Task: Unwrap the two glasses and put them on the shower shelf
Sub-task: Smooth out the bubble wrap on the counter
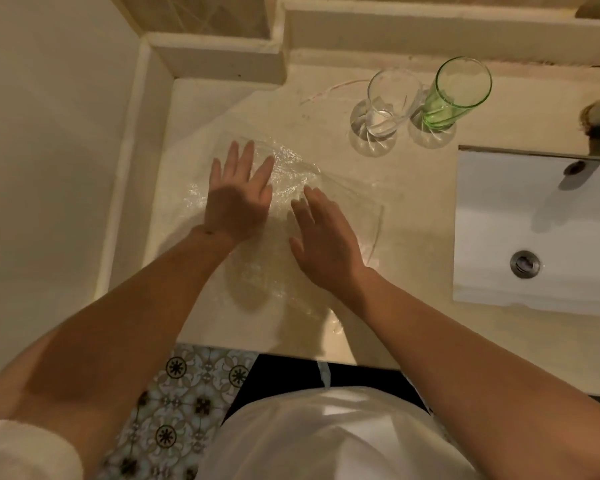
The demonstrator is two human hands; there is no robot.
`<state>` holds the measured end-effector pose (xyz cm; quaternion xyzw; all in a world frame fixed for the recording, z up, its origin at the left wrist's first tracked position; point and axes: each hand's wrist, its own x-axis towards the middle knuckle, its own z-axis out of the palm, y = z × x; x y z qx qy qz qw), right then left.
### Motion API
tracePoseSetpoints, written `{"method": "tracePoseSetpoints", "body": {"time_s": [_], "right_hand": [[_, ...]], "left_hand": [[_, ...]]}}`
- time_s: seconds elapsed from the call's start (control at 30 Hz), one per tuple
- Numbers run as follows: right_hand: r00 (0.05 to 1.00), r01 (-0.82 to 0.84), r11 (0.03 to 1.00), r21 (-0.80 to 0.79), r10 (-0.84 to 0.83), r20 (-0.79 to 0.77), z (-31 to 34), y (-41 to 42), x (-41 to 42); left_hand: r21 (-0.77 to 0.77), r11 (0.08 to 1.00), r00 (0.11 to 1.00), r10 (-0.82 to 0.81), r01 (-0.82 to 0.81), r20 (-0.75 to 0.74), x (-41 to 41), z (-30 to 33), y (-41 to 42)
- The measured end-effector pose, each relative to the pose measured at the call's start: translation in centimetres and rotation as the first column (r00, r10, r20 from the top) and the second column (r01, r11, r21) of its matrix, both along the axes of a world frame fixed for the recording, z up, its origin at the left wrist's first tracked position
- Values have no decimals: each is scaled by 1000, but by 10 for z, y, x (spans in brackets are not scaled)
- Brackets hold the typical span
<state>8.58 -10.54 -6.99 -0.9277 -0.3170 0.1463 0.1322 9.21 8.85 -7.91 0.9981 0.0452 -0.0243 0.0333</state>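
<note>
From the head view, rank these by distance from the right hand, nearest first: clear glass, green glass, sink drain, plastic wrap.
Measured from the right hand:
1. Plastic wrap: directly under the hand, spread on the counter.
2. Clear glass: standing beyond the hand, slightly right.
3. Green glass: just right of the clear glass.
4. Sink drain: far right, in the white basin; its distance is close to the green glass's, so that order is uncertain.

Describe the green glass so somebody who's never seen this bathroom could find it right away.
Start at the white sink on the right and look to the counter behind its left corner. Two glasses stand there upright; the green glass is nearer the sink, tinted green, unlike the clear glass beside it.
</note>
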Motion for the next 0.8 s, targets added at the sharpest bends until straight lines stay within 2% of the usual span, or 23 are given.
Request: {"method": "tracePoseSetpoints", "body": {"time_s": [0.13,0.23,0.33,0.4,0.47,0.53,0.6,0.67,0.8], "right_hand": [[978,205,973,105,-207,3,-14,1,23],[961,276,961,-25,-275,27,-25,-4,37],[967,254,963,-85,-255,8,-35,-15,37],[971,239,968,-75,-238,23,-38,-18,35],[971,238,970,-47,-236,36,-39,-18,36],[967,251,968,-18,-250,40,-38,-19,36],[959,282,959,-15,-281,33,-39,-23,33],[951,308,951,-25,-308,14,-40,-26,31],[957,289,956,-43,-289,18,-44,-30,30]], "left_hand": [[-2,980,973,-196,198,121,25,-3,10],[-48,959,958,-275,280,84,42,-6,17],[-73,974,974,-217,213,-58,50,-11,25],[-94,988,973,-142,127,-180,48,-17,32],[-108,992,968,-92,68,-234,47,-21,34],[-93,995,982,-41,24,-184,57,-18,35],[-60,998,997,23,-27,-71,76,-10,37],[-101,994,999,45,-46,-15,94,-4,40],[-204,972,986,87,-115,-142,110,-4,51]]}}
